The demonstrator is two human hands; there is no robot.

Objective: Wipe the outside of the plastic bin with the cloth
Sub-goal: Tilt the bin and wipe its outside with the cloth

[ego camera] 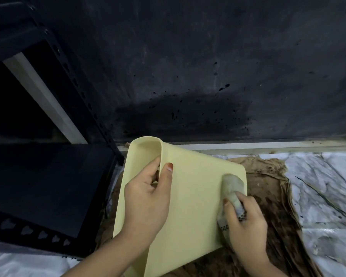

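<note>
While tipped up at lower centre of the frame, pale yellow smooth plastic bin (188, 196), light, slick, slightly flexible: best pinched at the rim by closed left hand (148, 198), right hand (246, 220) clenching the crumpled greyish cloth (231, 186) against its outside.

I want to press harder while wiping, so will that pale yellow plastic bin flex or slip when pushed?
The plastic bin probably flexes slightly: its broad wall looks thin. It seems light, since the left hand alone holds it tilted by the rim. Its smooth surface may slip under the cloth pressed by the right hand.
</note>
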